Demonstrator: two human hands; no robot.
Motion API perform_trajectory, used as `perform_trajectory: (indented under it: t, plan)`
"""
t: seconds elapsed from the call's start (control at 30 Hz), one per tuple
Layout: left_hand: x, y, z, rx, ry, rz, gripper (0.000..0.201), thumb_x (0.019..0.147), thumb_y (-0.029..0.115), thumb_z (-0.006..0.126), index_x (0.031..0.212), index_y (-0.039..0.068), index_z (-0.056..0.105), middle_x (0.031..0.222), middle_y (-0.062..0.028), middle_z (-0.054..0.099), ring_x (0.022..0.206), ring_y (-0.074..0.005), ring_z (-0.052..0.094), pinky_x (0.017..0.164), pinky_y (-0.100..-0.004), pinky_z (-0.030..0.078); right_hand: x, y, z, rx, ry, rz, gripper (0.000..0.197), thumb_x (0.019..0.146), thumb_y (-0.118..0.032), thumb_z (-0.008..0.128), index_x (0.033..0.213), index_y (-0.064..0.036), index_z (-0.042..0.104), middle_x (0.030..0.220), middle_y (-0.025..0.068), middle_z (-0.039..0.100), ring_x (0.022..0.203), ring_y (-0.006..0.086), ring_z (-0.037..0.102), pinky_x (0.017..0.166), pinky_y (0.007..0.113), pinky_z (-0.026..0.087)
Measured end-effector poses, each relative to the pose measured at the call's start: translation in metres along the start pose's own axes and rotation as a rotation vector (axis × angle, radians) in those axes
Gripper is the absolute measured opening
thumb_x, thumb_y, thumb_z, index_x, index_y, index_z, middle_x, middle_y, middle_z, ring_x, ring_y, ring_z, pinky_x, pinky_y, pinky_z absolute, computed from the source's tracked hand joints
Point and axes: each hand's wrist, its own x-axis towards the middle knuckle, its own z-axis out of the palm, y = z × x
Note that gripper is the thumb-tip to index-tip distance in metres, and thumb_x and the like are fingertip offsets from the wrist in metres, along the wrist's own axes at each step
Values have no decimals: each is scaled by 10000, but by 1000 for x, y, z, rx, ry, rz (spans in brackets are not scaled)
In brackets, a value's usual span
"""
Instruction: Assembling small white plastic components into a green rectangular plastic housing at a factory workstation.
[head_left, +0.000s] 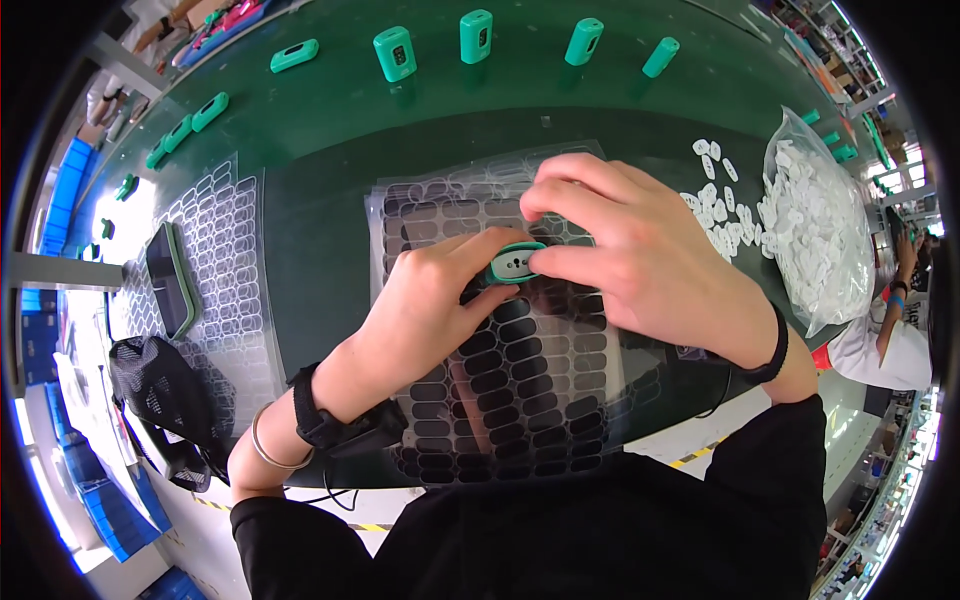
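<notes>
My left hand (430, 300) and my right hand (630, 250) meet over the middle of the green belt, both pinching one small teal case (515, 262) with a pale face and dark dots. The left thumb and fingers grip its left end, the right fingers its right end and top. Under the hands lies a clear sheet of dark oval stickers (510, 390), with several ovals peeled away near the top.
A second, emptied sticker sheet (225, 270) lies to the left beside a dark phone (168, 280) and a black mesh pouch (165, 395). Several teal cases (396, 52) stand along the far belt. A clear bag of white parts (815, 225) sits right, with loose ones (712, 190).
</notes>
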Motion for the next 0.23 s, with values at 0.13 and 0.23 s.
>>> perform_trajectory:
  t: [0.13,0.23]
  plan:
    - [2,0,-1,3,-16,-20,404,735,34,703,1109,41,551,824,-164,625,714,-346,611,609,-381,483,6,6,-9,-38,-132,-42,231,549,-12,645,773,-60,679,1012,61,550,1052,254,520,784,345,472]
    - [3,5,-6,78,-50,-5,421,730,35,707,1121,42,551,838,-171,628,717,-343,618,610,-375,486,10,4,-10,51,-104,-56,281,553,-8,641,823,-64,690,1034,63,551,1105,251,494,808,370,473]
